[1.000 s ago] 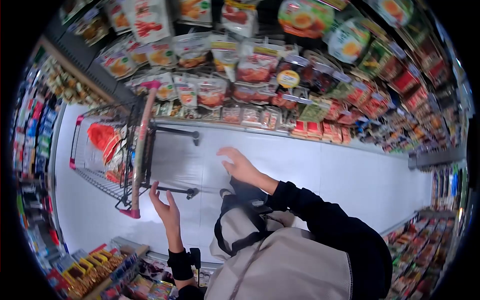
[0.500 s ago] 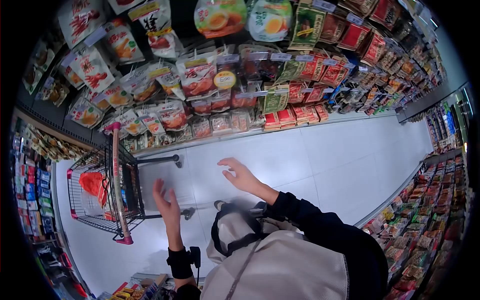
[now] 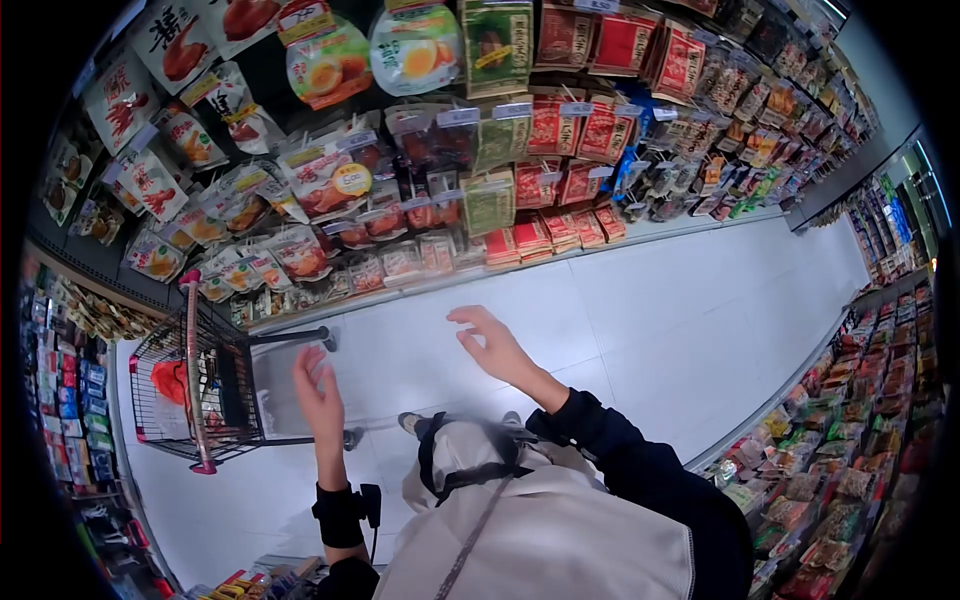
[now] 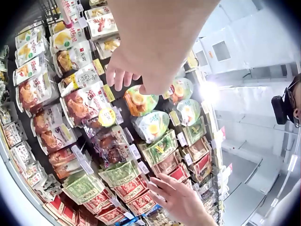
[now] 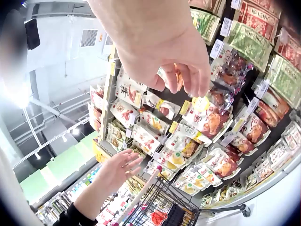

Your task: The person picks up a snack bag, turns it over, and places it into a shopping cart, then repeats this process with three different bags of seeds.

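My left hand [image 3: 320,395] hangs in the air with loose fingers and holds nothing. To its left stands a shopping cart [image 3: 193,400], its handle crosswise to me and a red item [image 3: 170,381] inside. The right hand [image 3: 497,348] is also bare, held out over the floor in front of the hanging packs. Both hands are apart from the shelf and the cart. In the left wrist view the left hand [image 4: 146,52] overlaps the food packs behind it; in the right wrist view so does the right hand [image 5: 164,52].
Along the front runs a shelf wall of bagged foods, with egg packs [image 3: 328,62], red packets [image 3: 560,122] and green packets [image 3: 497,45]. Another packed shelf [image 3: 850,450] lines the right rear. White floor [image 3: 640,310] stretches off to the right.
The view has turned and shifted right along the shelf, so the cart and packs now sit farther left. Both hands stay raised and hold nothing throughout.
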A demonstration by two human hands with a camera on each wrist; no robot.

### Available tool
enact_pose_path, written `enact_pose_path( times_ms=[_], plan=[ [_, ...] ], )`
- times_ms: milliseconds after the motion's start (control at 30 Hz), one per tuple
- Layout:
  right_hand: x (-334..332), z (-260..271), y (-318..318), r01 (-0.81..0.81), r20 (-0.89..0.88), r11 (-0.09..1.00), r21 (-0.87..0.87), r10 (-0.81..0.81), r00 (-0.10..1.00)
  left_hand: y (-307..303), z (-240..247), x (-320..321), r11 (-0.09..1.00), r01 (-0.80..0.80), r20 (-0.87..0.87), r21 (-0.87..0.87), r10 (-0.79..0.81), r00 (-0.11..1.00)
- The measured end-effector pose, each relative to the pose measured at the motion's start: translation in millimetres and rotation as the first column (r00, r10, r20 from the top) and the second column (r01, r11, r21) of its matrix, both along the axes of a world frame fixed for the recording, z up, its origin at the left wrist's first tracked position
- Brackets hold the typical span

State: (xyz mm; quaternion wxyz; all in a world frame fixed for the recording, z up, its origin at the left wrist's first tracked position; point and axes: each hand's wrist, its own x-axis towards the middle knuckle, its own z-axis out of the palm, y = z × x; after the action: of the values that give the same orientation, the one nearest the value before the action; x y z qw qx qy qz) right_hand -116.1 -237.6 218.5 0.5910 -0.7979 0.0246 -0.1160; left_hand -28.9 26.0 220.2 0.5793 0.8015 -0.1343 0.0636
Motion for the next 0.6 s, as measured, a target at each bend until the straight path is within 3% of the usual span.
enact_pose_path(
  times_ms=[267, 600],
  plan=[
    [-107, -8, -86, 0.218, -0.006, 0.974, 0.058, -0.218, 0.976, -113, -20, -63, 0.960, 0.234, -0.172, -0.153, -0.259, 0.951],
    [-178, -38, -143, 0.440, -0.111, 0.879, 0.185, -0.426, 0.898, -203, -3, -94, 0.895, 0.434, -0.179, -0.098, -0.445, 0.877]
  ],
)
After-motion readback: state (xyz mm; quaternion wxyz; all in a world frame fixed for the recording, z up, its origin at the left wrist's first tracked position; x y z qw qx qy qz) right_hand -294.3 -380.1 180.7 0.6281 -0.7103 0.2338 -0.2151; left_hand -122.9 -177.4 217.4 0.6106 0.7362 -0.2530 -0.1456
